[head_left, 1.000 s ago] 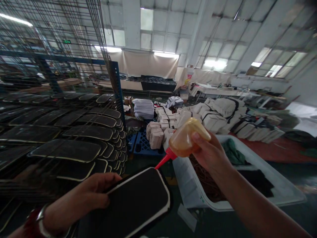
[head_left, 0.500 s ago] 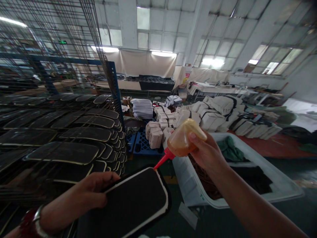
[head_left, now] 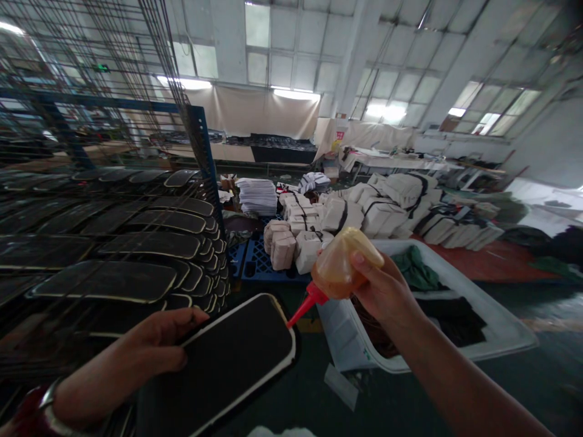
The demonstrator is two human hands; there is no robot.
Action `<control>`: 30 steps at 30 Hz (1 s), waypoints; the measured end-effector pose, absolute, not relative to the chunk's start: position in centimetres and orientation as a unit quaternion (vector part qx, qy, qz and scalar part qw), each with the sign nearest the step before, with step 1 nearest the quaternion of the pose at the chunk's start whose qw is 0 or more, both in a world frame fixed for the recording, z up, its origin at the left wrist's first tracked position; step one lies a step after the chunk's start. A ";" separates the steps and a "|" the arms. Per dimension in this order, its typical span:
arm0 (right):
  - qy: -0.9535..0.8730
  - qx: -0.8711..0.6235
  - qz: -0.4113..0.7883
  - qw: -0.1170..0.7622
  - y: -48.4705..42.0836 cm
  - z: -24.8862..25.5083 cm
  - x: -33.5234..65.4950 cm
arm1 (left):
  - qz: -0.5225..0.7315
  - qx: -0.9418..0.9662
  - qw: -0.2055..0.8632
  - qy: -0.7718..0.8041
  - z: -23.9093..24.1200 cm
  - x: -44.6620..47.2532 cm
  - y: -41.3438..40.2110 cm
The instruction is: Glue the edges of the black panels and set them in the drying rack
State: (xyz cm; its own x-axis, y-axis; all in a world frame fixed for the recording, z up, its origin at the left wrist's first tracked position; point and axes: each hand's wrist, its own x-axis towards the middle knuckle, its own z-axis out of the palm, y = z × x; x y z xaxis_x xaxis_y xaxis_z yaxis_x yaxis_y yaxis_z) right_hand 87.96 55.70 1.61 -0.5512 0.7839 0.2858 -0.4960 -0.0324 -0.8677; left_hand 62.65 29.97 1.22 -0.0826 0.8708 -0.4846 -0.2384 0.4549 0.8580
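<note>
My left hand (head_left: 146, 349) grips the left edge of a black rounded panel (head_left: 232, 364), thumb on its face and fingers around the far side. A pale band runs along the panel's rim, with a yellowish stretch at its far corner. In my right hand (head_left: 380, 288) is a squeeze bottle (head_left: 344, 264) of amber liquid, tipped downward. Its red nozzle (head_left: 307, 304) reaches the pale rim near the panel's far right corner. The panel's lower left part runs into dark shadow.
To the left a wire rack (head_left: 203, 139) holds many similar black panels (head_left: 104, 280). A white bin (head_left: 455, 355) with green and dark cloth stands at the right. Beyond are bundled white stacks (head_left: 382, 215) and a blue pallet (head_left: 255, 261).
The nozzle tip has moved along the rim, around the far corner toward the right side. A yellowish trace shows behind it. The view has shifted slightly.
</note>
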 end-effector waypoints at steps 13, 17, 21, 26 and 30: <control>-0.430 -0.241 0.694 0.525 55.5 0.1 87.1 | 0.544 0.151 0.624 0.540 -0.9 64.1 30.1; -0.430 -0.261 0.670 0.546 55.5 -0.6 86.6 | 0.554 0.128 0.624 0.536 -1.4 65.0 30.4; -0.433 -0.266 0.674 0.536 55.1 -1.5 86.4 | 0.567 0.107 0.616 0.536 -1.8 65.2 30.6; -0.437 -0.270 0.686 0.516 53.9 -2.4 86.4 | 0.584 0.096 0.621 0.513 -2.3 65.3 30.8; -0.447 -0.282 0.684 0.503 52.8 -2.9 86.6 | 0.591 0.083 0.610 0.522 -2.2 65.5 31.1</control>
State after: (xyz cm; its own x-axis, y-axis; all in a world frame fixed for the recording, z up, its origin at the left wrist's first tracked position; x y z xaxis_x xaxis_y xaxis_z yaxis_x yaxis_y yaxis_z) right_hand 86.59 52.83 -2.92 -0.3351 0.9401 0.0630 -0.4360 -0.0955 -0.8949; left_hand 65.47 31.10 -2.23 -0.2424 0.8072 -0.5382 -0.6332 0.2887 0.7181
